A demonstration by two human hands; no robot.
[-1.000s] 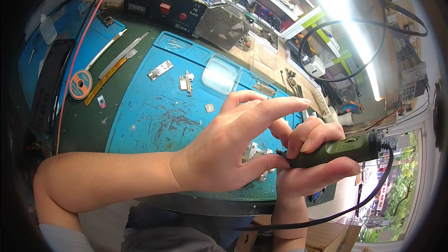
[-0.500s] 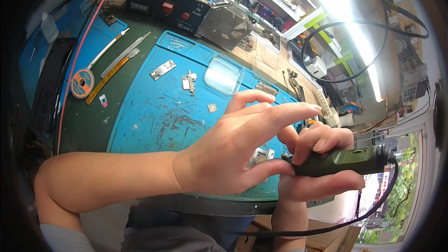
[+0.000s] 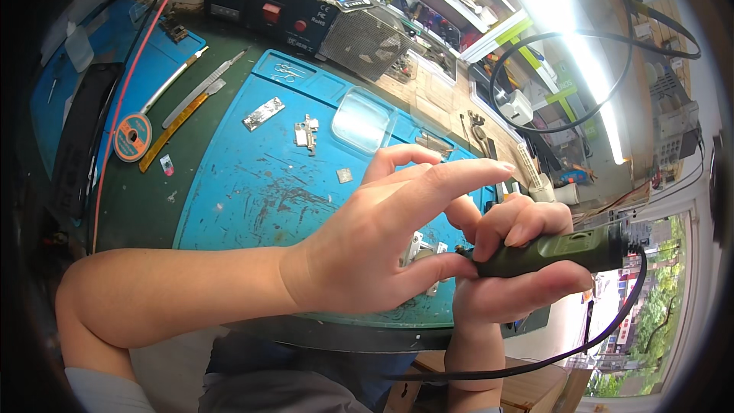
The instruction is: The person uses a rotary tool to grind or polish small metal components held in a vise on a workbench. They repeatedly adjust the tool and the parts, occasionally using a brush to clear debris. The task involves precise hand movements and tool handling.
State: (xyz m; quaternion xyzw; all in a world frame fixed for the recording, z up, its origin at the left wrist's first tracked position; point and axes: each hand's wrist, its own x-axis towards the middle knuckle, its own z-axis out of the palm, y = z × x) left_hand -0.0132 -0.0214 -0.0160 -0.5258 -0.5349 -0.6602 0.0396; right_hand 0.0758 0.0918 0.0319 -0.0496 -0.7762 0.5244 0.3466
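My right hand (image 3: 527, 222) is wrapped round a dark green, barrel-shaped corded hand tool (image 3: 562, 254), which lies tilted across the palm with its cable end to the right. At the tool's narrow front end, my left hand (image 3: 382, 237) has its thumb and a bent finger closed on the tip, while the index finger stretches over to the right. The small tip itself is mostly hidden by the fingers. Behind the left hand, a silvery metal fixture (image 3: 415, 247) shows in part on the blue work mat (image 3: 252, 199).
Small metal parts (image 3: 306, 134) and a clear plastic tray (image 3: 363, 120) lie on the mat. To the left are an orange-labelled spool (image 3: 133, 138) and knives (image 3: 180, 124). A black bench unit (image 3: 267, 11) stands behind. The tool's black cable (image 3: 596, 344) loops below my right hand.
Both hands and the green tool have shifted slightly left and up in view. The fixture behind my left hand shows more. The grip on the tool looks the same.
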